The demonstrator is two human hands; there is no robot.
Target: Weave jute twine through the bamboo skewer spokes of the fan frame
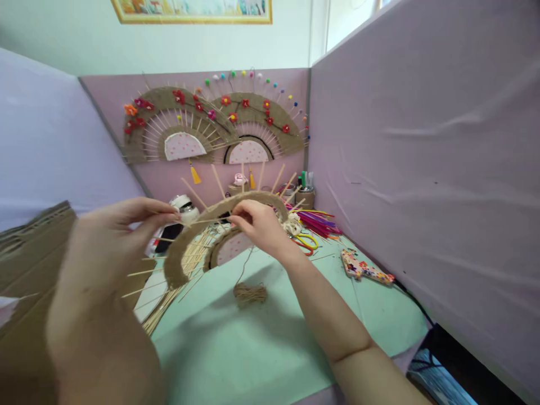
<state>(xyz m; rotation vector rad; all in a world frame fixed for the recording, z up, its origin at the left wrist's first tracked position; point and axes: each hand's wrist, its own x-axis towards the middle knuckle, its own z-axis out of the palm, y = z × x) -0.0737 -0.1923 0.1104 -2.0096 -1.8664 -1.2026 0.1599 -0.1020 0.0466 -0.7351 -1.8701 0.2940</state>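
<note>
Between my two hands runs a thin pale strand of twine (206, 220), stretched nearly level over the half-round cardboard fan (177, 259). My left hand (105, 259) is closed, its thumb and forefinger pinching one end of the strand. My right hand (260, 226) pinches the strand farther right, above the fan's arched band, and its fingers hide part of the fan. Thin wooden sticks radiate from the band, and a pink-dotted half disc (232, 247) forms the centre. A twine tail hangs below my right hand to a small twine bundle (251, 293) on the table.
Loose sticks (158, 312) lie left of the fan, near cardboard sheets (25, 270). Scissors (307, 243), coloured pipe cleaners (318, 223) and a pen cup (305, 197) stand behind. A flowered glue gun (365, 269) with a cord lies right. Two decorated fans (181, 95) hang on the back panel.
</note>
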